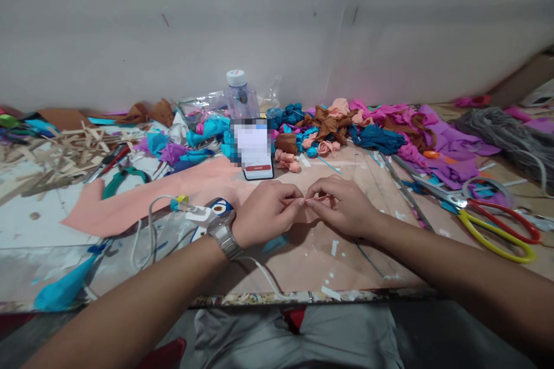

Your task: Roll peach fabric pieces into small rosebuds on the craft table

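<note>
Both hands meet over the middle of the table, pinching a small piece of peach crepe paper [310, 214] between thumbs and fingers. My left hand [272, 211], with a metal watch on its wrist, grips the paper's left side. From the right, my right hand [341, 204] pinches the same piece, its fingertips touching those of the left. Part of the paper is hidden behind the fingers. A long peach crepe paper strip [142, 199] lies to the left of my hands. Just beyond them a phone [258, 172] leans upright with its screen lit.
Scissors [467, 203] with red and yellow handles lie at right. Crumpled colored paper [376, 138] lines the wall, near a clear bottle [237, 98]. Wood sticks [64, 150], green-handled pliers [123, 180] and a red cutter [113, 160] sit left. A white cable [266, 277] crosses the front.
</note>
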The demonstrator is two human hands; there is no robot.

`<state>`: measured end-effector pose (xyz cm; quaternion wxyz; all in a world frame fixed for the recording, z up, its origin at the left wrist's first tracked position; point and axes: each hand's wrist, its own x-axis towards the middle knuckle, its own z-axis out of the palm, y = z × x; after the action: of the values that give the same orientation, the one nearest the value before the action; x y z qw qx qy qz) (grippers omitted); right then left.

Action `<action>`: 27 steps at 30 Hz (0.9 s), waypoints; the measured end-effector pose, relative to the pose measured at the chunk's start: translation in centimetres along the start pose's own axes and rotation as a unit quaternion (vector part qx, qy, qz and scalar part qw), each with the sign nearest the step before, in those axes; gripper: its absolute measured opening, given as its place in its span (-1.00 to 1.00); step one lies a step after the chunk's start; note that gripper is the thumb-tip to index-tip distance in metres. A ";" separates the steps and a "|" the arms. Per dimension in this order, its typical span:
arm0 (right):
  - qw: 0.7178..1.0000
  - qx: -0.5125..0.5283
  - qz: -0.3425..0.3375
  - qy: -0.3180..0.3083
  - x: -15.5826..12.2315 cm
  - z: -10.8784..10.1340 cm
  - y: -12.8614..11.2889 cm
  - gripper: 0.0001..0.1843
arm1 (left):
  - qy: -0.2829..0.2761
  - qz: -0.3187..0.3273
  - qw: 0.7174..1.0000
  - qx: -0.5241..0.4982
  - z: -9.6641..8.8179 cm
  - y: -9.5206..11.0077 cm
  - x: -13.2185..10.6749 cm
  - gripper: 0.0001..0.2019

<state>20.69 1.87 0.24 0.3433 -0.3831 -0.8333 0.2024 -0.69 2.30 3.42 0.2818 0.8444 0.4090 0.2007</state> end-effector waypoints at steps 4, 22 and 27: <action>0.995 0.096 0.033 -0.011 0.2 0.2 -0.1 -0.95 | 0.021 0.042 0.997 0.064 0.1 0.1 -0.1 -0.74; 0.870 0.419 0.250 -0.069 0.4 0.6 -0.6 -0.87 | 0.010 0.101 0.983 0.153 0.4 0.0 -0.2 -0.80; 0.833 0.463 0.286 -0.098 0.5 0.7 -0.5 -0.86 | 0.007 0.101 0.983 0.152 0.5 0.0 -0.2 -0.78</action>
<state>19.73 1.91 0.30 0.3240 -0.3782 -0.5247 0.6904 -0.53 2.03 3.00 0.1255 0.9131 0.3492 0.1690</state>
